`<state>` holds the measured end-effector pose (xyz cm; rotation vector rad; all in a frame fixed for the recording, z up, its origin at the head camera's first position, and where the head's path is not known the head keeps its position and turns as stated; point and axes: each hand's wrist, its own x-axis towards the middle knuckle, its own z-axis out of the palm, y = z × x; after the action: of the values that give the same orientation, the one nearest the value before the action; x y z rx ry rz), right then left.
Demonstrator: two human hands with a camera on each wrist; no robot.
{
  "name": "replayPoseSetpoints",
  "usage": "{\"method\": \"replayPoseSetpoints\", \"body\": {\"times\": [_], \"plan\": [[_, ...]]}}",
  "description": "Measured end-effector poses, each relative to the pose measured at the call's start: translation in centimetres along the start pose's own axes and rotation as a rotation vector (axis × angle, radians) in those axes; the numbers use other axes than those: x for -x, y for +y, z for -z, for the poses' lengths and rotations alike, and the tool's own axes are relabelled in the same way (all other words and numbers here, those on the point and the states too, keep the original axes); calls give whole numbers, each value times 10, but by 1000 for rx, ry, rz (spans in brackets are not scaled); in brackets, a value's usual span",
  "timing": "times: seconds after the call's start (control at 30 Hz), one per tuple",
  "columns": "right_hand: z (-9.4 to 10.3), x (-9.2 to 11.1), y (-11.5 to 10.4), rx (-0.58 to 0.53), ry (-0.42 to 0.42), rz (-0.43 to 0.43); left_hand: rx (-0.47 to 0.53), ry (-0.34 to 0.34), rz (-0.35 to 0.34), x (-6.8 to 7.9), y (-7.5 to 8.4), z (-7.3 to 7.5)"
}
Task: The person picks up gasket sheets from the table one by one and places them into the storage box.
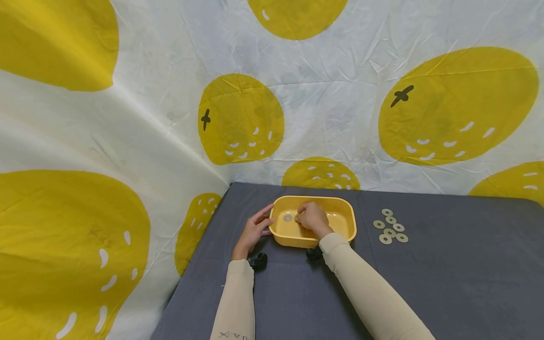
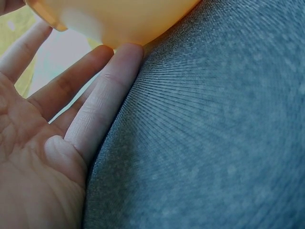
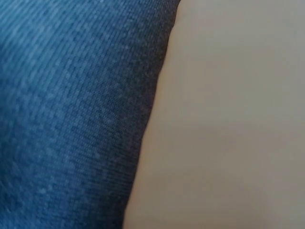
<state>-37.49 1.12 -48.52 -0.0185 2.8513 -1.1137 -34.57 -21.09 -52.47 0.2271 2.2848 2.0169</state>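
A yellow plastic basin (image 1: 289, 242) stands on the dark cloth. My left hand (image 1: 251, 230) is at its left end, fingers extended and touching the outer wall; in the left wrist view, the fingertips meet the basin's underside curve (image 2: 128, 24). My right hand (image 1: 313, 218) reaches down inside the basin, pinching a flat ring-shaped washer (image 1: 297, 217) between thumb and fingertips, close over the floor. Left of that hand, another washer (image 1: 287, 218) lies flat on the basin floor. The right hand itself is out of the right wrist view.
To the right of the basin, several washers (image 1: 387, 212) lie in a loose cluster on the dark tablecloth (image 1: 459, 264). Behind and to the left hangs a white curtain with yellow fruit prints (image 1: 327, 108). A smooth pale surface (image 3: 228, 119) fills the right wrist view's right side.
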Motion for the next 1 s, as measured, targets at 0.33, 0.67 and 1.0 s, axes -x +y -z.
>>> {"method": "replayPoseSetpoints", "body": {"times": [0.33,0.67,1.0], "plan": [[1,1,-2,17,-13,0,-3,-6,7,0,0,0],[2,-1,-3,-133,42,25,-2,-1,3,-4,-2,0],[38,26,5,-568,-1,301,-5,-16,-9,-2,-2,2]]}}
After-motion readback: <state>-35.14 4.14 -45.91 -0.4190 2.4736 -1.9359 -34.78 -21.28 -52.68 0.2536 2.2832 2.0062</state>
